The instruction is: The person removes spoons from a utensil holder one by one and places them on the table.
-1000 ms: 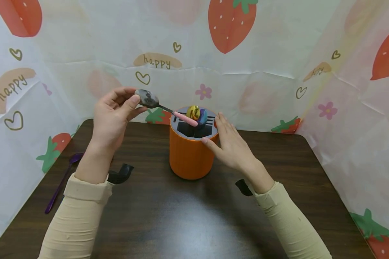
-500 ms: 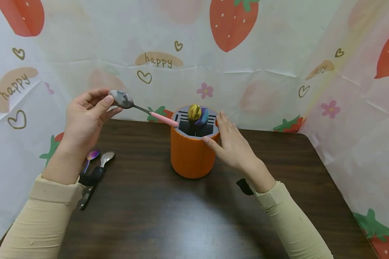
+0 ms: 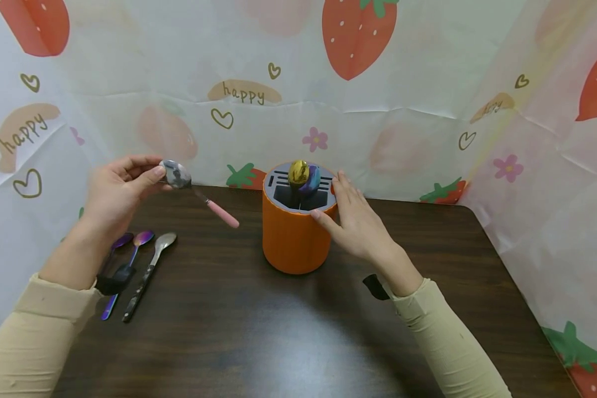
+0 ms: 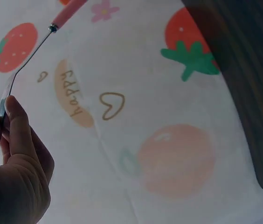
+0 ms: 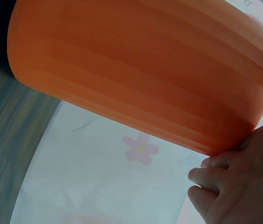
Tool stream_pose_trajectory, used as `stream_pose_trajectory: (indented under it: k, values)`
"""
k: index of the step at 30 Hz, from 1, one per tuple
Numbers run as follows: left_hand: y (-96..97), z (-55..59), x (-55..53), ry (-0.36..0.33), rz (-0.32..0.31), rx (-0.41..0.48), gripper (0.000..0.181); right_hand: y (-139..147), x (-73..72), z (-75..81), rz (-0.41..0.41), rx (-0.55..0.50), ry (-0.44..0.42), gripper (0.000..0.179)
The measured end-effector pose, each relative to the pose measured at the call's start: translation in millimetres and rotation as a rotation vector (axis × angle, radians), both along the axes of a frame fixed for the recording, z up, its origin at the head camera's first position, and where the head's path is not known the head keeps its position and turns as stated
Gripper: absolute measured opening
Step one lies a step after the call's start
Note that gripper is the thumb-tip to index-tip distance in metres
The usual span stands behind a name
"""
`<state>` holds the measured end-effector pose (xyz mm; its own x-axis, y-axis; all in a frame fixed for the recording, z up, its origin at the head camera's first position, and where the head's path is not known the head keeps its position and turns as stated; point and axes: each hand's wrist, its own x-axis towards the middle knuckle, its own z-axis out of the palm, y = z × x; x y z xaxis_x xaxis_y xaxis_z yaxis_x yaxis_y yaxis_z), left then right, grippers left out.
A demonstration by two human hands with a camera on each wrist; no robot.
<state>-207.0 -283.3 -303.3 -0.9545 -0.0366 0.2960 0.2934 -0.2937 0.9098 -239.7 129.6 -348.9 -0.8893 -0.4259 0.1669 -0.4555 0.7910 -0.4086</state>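
My left hand (image 3: pixel 116 193) pinches a spoon (image 3: pixel 223 213) by its silver bowl, above the table's back left part. The pink handle slants down to the right, apart from the orange utensil holder (image 3: pixel 296 243). In the left wrist view the thumb and fingers (image 4: pixel 20 133) meet on the bowl. Flat against the holder's right side and rim lies my right hand (image 3: pixel 360 226), fingers extended. The right wrist view shows that hand (image 5: pixel 248 182) touching the holder's upper end. A gold utensil head (image 3: pixel 298 173) and a blue-purple one (image 3: pixel 312 181) stick up from the holder's slotted grey top.
Under and beside my left wrist lie a dark purple spoon (image 3: pixel 123 240), a rainbow-coloured spoon (image 3: pixel 142 239) and a silver spoon with a dark handle (image 3: pixel 144 284). A printed cloth (image 3: pixel 403 88) hangs behind the dark wooden table (image 3: pixel 278 337).
My left hand has moved left and lower with the spoon, drawing its pink handle away from the holder. The spoons on the table have come into view. My right hand stays put.
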Motion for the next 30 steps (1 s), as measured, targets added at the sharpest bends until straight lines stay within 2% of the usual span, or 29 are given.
stream_pose_trajectory:
  k: [4, 6, 9, 12, 14, 19, 24, 30]
  values:
    - [-9.8, -8.6, -3.3, -0.137, 0.015, -0.186, 0.012, 0, -0.6, -0.7, 0.000, -0.002, 0.001, 0.098]
    - [-14.5, -12.2, -5.9, -0.203, 0.014, -0.321, 0.013, 0, -0.8, -0.9, -0.001, -0.002, 0.002, 0.098]
    - [-20.1, -17.9, -11.1, -0.285, -0.022, -0.548, 0.027, 0, -1.0, -1.0, -0.001, -0.002, -0.002, 0.099]
    - [-24.2, -23.6, -16.9, -0.330, -0.073, -0.755, 0.043, 0, -1.1, -1.0, -0.003, -0.002, -0.005, 0.099]
    - [-26.2, -27.5, -20.6, -0.357, -0.109, -0.826, 0.046, 1, -1.3, -1.1, -0.003, -0.001, -0.006, 0.099]
    - [-29.9, -37.7, -29.4, -0.391, -0.204, -0.916, 0.042, 0, -1.4, -1.1, -0.005, 0.001, -0.004, 0.099]
    - [-34.4, -49.4, -39.1, -0.435, -0.291, -0.956, 0.039, 0, -1.0, -1.3, -0.001, 0.000, 0.003, 0.098]
    - [-40.1, -63.9, -51.2, -0.471, -0.361, -0.973, 0.039, 0, -0.6, -1.1, -0.003, -0.001, 0.002, 0.098]
